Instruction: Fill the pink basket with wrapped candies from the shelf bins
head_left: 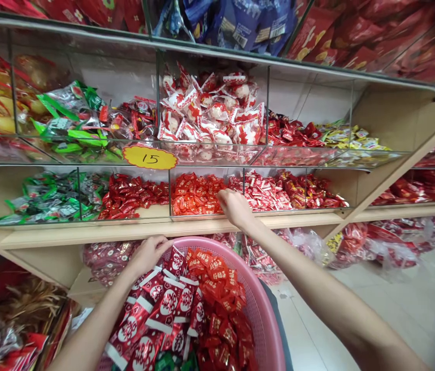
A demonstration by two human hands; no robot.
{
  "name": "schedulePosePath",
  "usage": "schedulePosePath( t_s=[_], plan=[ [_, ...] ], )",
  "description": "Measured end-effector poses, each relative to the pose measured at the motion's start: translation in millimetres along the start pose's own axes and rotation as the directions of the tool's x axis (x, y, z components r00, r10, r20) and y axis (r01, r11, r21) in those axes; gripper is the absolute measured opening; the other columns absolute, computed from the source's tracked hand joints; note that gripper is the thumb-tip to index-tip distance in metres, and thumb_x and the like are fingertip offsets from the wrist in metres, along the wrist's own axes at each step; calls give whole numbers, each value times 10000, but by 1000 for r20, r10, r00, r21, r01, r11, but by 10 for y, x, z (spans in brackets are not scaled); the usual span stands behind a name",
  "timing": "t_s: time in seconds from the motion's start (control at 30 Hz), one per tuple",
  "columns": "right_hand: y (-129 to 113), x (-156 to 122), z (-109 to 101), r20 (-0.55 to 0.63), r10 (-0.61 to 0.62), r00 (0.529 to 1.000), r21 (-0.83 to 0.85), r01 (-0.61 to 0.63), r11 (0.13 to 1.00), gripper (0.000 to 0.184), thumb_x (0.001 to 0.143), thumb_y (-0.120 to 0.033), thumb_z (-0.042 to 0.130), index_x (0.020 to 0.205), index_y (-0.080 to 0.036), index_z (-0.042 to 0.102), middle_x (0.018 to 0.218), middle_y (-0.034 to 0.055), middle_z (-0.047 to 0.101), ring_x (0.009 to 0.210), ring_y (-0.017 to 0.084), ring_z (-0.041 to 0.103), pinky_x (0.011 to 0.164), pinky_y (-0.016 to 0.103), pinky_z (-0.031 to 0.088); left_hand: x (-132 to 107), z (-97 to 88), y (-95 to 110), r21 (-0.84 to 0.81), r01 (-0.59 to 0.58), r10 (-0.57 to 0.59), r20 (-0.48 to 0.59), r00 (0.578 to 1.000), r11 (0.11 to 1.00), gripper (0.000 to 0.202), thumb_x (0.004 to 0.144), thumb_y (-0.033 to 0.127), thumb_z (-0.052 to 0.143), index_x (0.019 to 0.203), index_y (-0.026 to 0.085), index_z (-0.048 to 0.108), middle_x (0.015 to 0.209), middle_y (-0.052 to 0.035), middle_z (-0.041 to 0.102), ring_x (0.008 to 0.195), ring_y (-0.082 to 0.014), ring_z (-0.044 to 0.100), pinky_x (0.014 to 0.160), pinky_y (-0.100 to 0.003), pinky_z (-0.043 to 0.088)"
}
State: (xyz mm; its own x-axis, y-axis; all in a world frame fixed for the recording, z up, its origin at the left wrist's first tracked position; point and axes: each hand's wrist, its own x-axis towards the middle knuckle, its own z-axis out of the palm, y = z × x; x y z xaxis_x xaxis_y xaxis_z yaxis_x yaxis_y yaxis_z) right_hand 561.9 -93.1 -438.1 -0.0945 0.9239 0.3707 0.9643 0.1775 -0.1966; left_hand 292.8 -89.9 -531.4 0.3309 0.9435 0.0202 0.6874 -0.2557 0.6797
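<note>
My left hand [149,254] grips the far rim of a pink plastic basket [265,319], its fingers curled over the edge. The basket is heaped with red-and-white candy packets [163,309] and small orange-red wrapped sweets [217,288]. My right hand [235,206] reaches forward into the lower shelf bin of orange-red sweets [194,195], fingers bent down among the wrappers; whatever they hold is hidden.
Glass-fronted shelf bins hold green [47,198], dark red [130,193], red-and-white [263,190] and white ball candies [209,113]. A yellow price tag reading 15 [150,157] hangs on the upper shelf. Bagged sweets [356,242] lie under the shelf; tiled floor [414,314] lies right.
</note>
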Motion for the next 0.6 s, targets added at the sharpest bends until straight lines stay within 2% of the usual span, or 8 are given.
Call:
schedulePosePath(
  t_s=[0.1,0.2,0.43,0.6],
  plan=[
    [63,263,124,152,1,988,-50,6,999,286,819,-74,406,972,-176,625,957,105,646,948,207,563,783,266,390,-13,-6,1,-4,-7,7,0,1000,1000,383,737,532,469,652,183,604,586,25,566,568,-147,470,595,-231,367],
    [136,407,266,235,0,972,-25,6,1000,269,796,-94,467,974,-194,642,960,79,665,956,190,575,788,244,398,-24,-11,2,10,-16,16,3,1000,1000,376,756,521,457,645,187,590,587,28,566,555,-143,468,587,-226,360],
    [242,476,416,285,44,957,-8,-43,999,191,764,-237,570,924,-206,669,952,62,682,912,189,602,755,246,421,-17,-8,21,39,-7,6,12,1000,999,418,765,556,427,632,188,575,544,40,524,527,-134,440,568,-219,346],
    [253,488,427,293,73,953,4,-77,997,272,774,-418,560,895,-203,676,924,75,685,903,203,603,734,257,421,-16,-10,30,47,-28,27,10,1000,998,404,768,544,434,646,185,576,569,37,529,555,-138,455,573,-217,347]
  ],
)
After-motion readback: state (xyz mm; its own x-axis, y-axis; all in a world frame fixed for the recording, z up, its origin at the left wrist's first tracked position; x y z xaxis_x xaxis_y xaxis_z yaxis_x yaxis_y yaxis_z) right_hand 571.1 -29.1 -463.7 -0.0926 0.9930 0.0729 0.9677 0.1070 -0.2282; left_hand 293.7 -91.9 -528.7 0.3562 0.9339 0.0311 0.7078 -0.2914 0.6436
